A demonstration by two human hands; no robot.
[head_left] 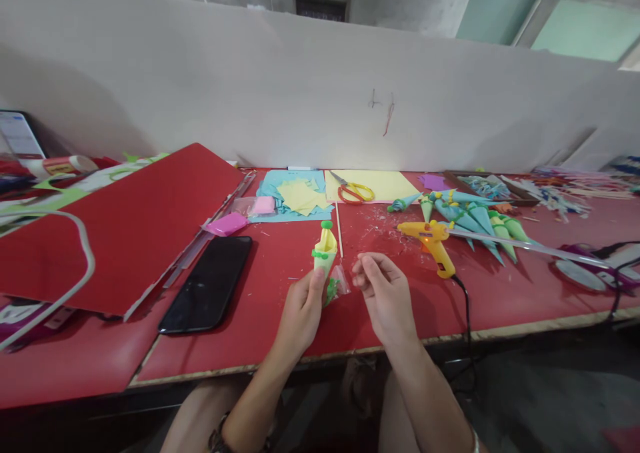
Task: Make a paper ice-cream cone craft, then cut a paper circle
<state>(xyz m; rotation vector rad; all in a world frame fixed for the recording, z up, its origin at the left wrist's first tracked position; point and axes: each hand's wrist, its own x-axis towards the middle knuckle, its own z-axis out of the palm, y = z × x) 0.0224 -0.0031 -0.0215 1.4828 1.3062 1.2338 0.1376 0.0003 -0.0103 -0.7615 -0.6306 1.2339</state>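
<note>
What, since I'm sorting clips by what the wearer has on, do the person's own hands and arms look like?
The left hand and right hand wear no gloves, and no sleeves show. A dark bracelet circles the left forearm; a pale band shows on the right forearm, mostly cut off by the picture's edge.

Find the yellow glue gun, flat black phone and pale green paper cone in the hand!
Yellow glue gun (437,241): head view, its body.
Flat black phone (207,285): head view, its screen.
Pale green paper cone (325,262): head view, its outer side.
</note>
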